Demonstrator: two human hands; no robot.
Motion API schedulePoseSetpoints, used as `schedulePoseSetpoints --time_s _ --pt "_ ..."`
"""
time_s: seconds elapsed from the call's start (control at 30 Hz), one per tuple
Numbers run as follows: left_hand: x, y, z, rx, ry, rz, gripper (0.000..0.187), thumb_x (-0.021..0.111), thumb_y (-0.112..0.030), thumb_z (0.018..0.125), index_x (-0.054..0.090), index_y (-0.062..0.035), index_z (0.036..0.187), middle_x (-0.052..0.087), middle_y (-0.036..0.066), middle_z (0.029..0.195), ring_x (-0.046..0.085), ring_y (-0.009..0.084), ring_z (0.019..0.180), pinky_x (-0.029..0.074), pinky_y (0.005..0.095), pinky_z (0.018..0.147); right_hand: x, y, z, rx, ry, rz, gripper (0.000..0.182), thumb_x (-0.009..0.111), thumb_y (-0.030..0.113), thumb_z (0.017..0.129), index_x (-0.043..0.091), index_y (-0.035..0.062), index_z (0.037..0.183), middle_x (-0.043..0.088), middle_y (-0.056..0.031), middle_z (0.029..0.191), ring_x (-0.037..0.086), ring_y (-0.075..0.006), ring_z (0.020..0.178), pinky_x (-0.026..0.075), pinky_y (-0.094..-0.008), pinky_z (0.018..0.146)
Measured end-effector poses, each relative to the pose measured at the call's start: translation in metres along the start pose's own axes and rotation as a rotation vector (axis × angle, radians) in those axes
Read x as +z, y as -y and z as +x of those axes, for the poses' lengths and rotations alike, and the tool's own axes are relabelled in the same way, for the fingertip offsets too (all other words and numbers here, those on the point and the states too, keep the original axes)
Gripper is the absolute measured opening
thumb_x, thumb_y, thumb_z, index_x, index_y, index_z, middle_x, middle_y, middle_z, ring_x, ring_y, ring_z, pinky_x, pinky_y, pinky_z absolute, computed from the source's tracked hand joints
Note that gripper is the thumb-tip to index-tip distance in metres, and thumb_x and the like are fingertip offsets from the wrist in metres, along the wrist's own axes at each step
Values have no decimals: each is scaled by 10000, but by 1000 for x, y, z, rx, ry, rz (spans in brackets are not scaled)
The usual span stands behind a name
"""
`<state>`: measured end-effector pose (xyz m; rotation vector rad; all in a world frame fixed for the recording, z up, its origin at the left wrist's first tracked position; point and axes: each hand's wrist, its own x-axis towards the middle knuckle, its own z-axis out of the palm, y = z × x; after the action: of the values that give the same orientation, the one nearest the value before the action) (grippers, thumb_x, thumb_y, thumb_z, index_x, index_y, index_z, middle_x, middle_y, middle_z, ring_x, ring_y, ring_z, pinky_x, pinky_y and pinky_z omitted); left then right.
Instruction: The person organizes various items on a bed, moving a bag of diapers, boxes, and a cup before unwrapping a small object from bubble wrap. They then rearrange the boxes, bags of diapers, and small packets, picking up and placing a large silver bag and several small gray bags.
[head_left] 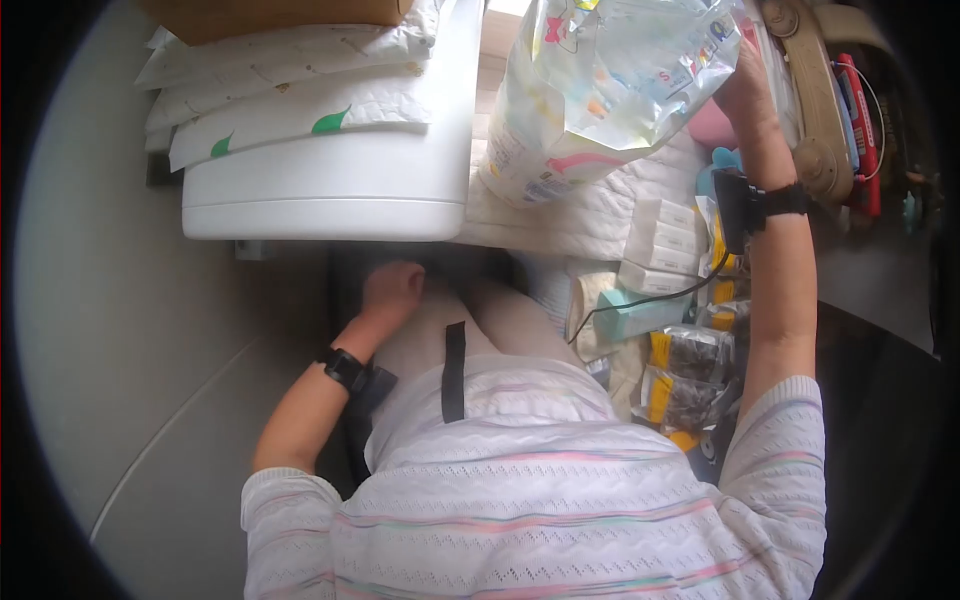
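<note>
At the upper right my right hand (748, 90) grips the edge of a crinkly, partly see-through plastic bag (610, 100) with coloured print. The bag stands on a white quilted pad (570, 225), and its upper part leans toward that hand. Low on the left, my left hand (395, 288) rests by my thigh, its fingers curled; whether anything is inside them is hidden. Just above it is the front edge of a white rounded unit (320, 200). A dark band is worn on each wrist.
White packets with green leaf marks (300, 125) and a brown box (285, 15) are stacked on the white unit. Small white boxes (662, 240), a mint-green box (640, 315) and yellow-black packets (690, 375) lie on the right. A beige rail (812, 100) stands beyond my right arm.
</note>
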<state>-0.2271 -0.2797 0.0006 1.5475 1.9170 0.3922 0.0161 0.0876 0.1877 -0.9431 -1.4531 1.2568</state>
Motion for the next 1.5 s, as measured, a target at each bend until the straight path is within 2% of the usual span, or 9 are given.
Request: schedulePoseSetpoints --time_s 0.3,0.43,0.53,0.8,0.93,1.13,1.33,1.4,1.5 --pt "99 -71 127 -581 -58 -18 255 557 -307 795 588 -69 881 621 167 893 586 342 882 456 433 761 -16 28 -14 98 105 266 404 478 313 902 437 72 1223 591 -41 1066 583 -149 947 502 -301 771" --pt "105 -62 135 -550 36 111 250 564 -275 779 596 -63 909 630 142 917 603 336 868 471 433 747 -35 31 -23 241 43 170 409 536 233 878 431 50 1228 588 -66 1076 582 -164 959 492 -299 788" --pt "108 -60 127 -574 -63 39 219 564 -241 763 628 -53 858 635 165 882 609 330 859 476 421 743 -59 -2 -43 315 -80 1 447 474 419 883 519 47 1128 576 -94 1082 550 -192 1015 459 -367 763" --pt "115 -36 84 -612 386 -662 172 617 -243 742 625 -74 775 607 23 751 595 132 670 457 280 536 -28 -178 -281 1522 16 289 507 592 382 827 472 -17 1116 543 -177 1072 569 -258 929 496 -398 712" --pt "99 -44 88 -696 424 -926 163 600 -217 768 606 -91 871 608 14 836 598 142 764 456 272 610 -6 -236 -308 1314 -428 527 424 616 311 819 484 23 1100 553 -135 1044 555 -246 948 469 -380 705" --pt "85 -49 100 -676 470 -1130 208 568 -190 806 558 -86 985 599 7 869 596 154 817 451 288 663 9 -214 -283 1150 -564 698 238 552 214 854 535 55 1030 582 -98 993 578 -238 897 459 -355 708" --pt "75 -64 108 -448 501 -839 149 617 -184 769 614 -87 882 600 27 901 591 157 793 462 297 672 -3 -220 -252 1053 -644 698 154 560 103 810 559 7 931 600 -126 851 599 -244 752 497 -367 648" --pt "76 -63 103 247 177 -211 117 638 -180 731 658 -101 815 598 63 900 589 185 762 467 299 689 -2 -223 -255 1007 -674 713 143 562 84 800 559 -4 913 597 -131 832 601 -249 724 508 -365 621" --pt "75 -72 104 508 47 -15 106 622 -173 698 656 -108 775 571 145 994 573 316 779 473 351 728 1 -222 -255 917 -692 768 133 561 56 789 556 -11 903 593 -140 790 602 -261 682 524 -363 586"
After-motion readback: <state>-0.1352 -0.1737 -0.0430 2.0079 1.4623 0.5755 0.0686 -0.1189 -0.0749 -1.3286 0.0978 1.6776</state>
